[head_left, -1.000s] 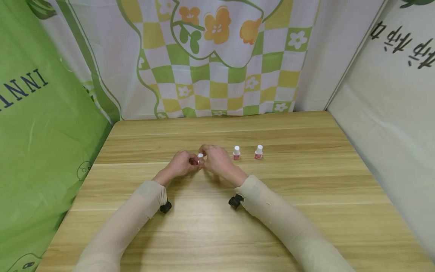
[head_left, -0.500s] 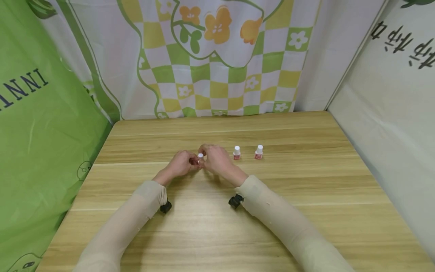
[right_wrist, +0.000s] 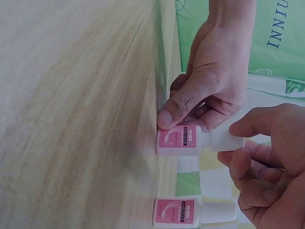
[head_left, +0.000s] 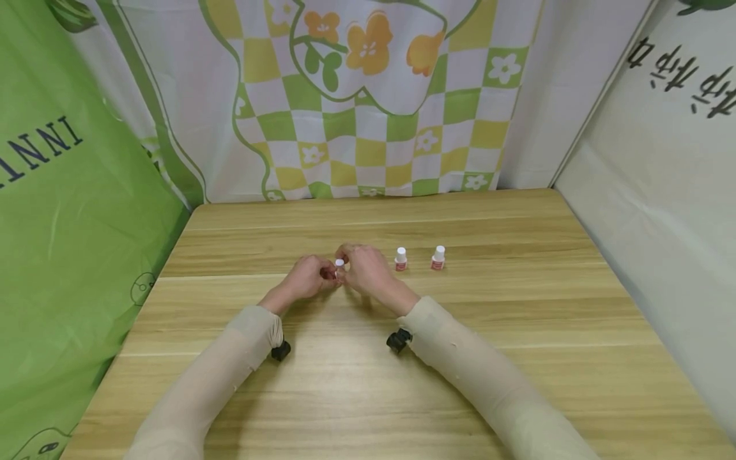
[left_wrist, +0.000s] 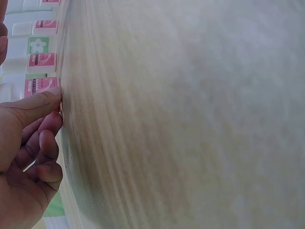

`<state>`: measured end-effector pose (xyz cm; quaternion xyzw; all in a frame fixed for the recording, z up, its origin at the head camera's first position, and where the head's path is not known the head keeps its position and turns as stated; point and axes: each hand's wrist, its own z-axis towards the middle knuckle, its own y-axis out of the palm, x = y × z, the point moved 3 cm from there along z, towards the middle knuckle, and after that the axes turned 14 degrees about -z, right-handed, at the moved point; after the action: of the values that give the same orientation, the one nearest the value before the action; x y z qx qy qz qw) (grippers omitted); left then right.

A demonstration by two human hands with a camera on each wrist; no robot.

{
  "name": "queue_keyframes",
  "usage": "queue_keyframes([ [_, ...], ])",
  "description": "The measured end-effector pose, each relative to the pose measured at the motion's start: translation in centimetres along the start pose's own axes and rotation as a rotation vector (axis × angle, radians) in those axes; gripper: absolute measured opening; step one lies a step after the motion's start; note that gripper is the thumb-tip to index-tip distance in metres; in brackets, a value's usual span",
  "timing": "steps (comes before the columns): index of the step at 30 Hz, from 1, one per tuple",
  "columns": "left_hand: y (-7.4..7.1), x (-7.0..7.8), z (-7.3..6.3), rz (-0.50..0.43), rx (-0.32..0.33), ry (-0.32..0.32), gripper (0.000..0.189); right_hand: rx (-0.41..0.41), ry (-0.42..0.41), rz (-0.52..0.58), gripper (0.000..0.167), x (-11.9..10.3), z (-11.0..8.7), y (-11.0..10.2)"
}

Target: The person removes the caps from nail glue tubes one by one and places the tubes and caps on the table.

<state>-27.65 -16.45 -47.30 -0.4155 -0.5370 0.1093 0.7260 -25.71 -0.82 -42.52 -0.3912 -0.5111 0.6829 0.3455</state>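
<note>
A small white nail glue bottle (right_wrist: 178,140) with a pink label stands on the table between both hands. My left hand (head_left: 306,276) holds its body low down, the thumb pressed at the label's edge in the right wrist view. The white cap (right_wrist: 228,140) is between the thumb and fingers of my right hand (head_left: 368,268), which pinches it from above. The cap sits on the bottle. In the left wrist view the label (left_wrist: 40,86) is partly behind the left thumb, and only a bit of the right hand shows at the edge.
Two like bottles stand upright to the right, a nearer one (head_left: 400,259) and a farther one (head_left: 438,258). Another bottle (left_wrist: 43,62) shows just beyond the held one in the left wrist view. Behind the wooden table (head_left: 368,383) hangs a checked curtain (head_left: 368,147).
</note>
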Motion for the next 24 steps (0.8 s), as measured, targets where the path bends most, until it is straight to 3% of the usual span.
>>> queue_keyframes([
  [24, 0.04, 0.01, -0.09, -0.013, 0.014, -0.019, 0.011, 0.041, 0.022, 0.046, 0.027, 0.34, -0.11, -0.68],
])
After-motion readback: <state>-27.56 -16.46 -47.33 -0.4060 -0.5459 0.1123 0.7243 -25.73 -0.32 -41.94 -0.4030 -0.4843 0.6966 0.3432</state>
